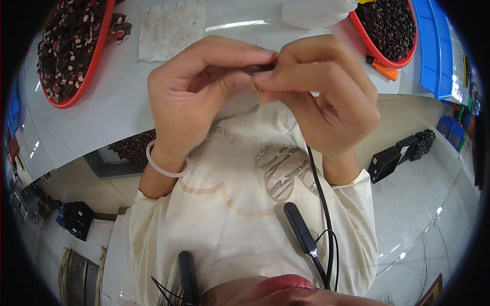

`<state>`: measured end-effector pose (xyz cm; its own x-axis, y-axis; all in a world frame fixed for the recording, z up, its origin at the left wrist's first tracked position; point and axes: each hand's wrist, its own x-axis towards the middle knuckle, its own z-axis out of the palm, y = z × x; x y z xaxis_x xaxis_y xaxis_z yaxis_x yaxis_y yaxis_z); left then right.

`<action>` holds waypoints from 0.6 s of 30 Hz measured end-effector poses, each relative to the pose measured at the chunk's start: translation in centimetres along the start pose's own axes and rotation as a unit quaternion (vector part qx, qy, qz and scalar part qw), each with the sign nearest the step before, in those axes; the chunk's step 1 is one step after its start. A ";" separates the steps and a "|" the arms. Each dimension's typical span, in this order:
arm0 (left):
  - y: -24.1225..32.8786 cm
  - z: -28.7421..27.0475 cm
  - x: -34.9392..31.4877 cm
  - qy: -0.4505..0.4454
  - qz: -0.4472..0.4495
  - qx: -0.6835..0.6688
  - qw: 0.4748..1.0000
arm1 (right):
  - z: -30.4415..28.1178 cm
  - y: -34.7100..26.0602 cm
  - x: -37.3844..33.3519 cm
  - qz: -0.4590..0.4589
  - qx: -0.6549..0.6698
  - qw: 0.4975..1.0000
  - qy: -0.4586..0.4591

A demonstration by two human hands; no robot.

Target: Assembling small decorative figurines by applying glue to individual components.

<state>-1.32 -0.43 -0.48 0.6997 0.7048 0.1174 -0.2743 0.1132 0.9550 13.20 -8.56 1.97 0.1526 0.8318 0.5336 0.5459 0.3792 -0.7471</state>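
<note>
**Small dark piece pinched between both hands' fingertips**

Taking the middle of the head view as the clock's centre, the small dark piece [263, 67] sits at 12 o'clock, raised in front of the shirt near the edge of the desk [97, 122]. The left hand [191, 84], at 11 o'clock, pinches it with thumb and index finger, the tips nearly together. The right hand [329, 89], between 1 and 2 o'clock, closes on it from the other side, thumb and fingertips drawn in tight. The fingers hide most of the piece, so its full shape and underside cannot be told.

It looks light and probably stiff, better suited to a fingertip pinch than a palm grip. Opposite edges seem the sensible hold, leaving the faces free. A squeeze too near one corner might make it twist or pop out; whether it is slippery or brittle cannot be told.

At 10 o'clock a red tray [100, 46] holds dark pieces with pale and red parts; another red tray [394, 63], filled with small dark pieces, lies between 1 and 2. A white cloth [171, 30] lies at 11, a whitish plastic container [316, 14] at 1, and an orange item [385, 70] at 2, just beside the second tray.
</note>
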 end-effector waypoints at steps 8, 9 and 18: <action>1.0 -0.1 -0.5 -0.028 0.067 0.100 0.992 | 0.2 -0.9 -0.7 0.109 -0.035 0.992 0.045; 1.0 -0.2 -0.5 -0.037 0.071 0.107 0.991 | -0.1 -0.9 -0.9 0.145 -0.056 0.987 0.025; 5.6 -6.2 1.3 0.192 0.206 0.366 0.887 | -1.4 -0.8 -1.2 0.198 0.057 0.979 0.005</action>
<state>-6.01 5.46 3.36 0.3246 0.7829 0.5307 0.1455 -0.5958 0.7898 13.74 -10.44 2.46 0.3415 0.9190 0.1970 0.3466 0.0717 -0.9353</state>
